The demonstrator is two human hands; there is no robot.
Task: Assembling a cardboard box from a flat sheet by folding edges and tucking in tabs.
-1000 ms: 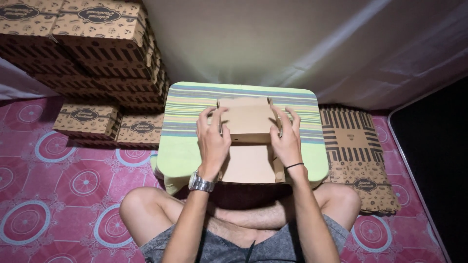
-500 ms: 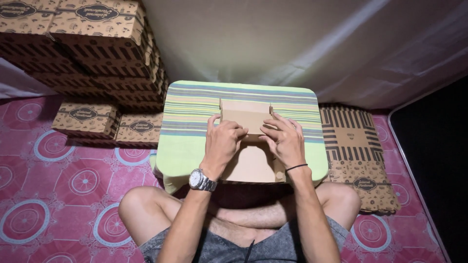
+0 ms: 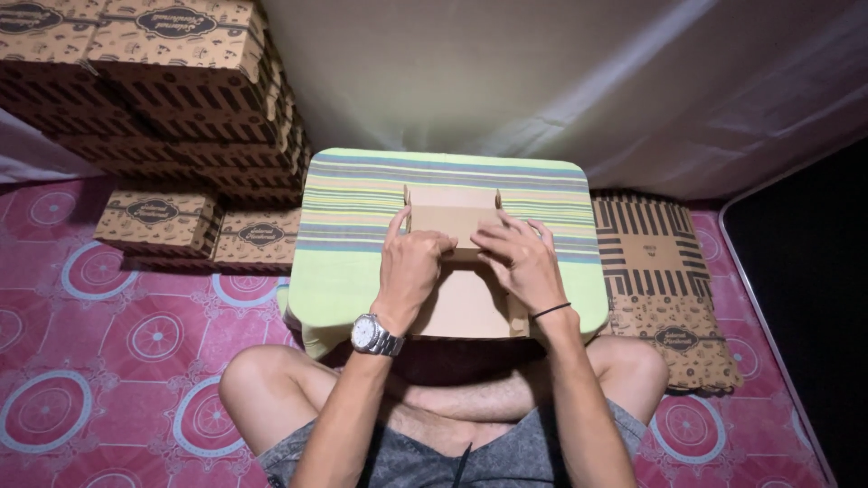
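A plain brown cardboard box blank (image 3: 452, 217) lies on a small green striped lap table (image 3: 353, 280), partly folded with its far panel raised. My left hand (image 3: 411, 267), with a silver wristwatch, presses on the cardboard's left side, index finger pointing up along the raised flap. My right hand (image 3: 520, 262), a black band on its wrist, grips the right side with fingers curled over the fold. Both hands meet at the middle crease. The near part of the cardboard (image 3: 466, 307) lies flat toward my crossed legs.
A tall stack of printed brown boxes (image 3: 163, 81) stands at the back left, with two low boxes (image 3: 158, 221) in front of it. A pile of flat printed blanks (image 3: 660, 280) lies right of the table. A pink patterned mat (image 3: 99, 361) covers the floor; a white curtain (image 3: 542, 81) hangs behind.
Both hands slid from the box's outer sides toward the middle crease, and the far panel has been folded up and over.
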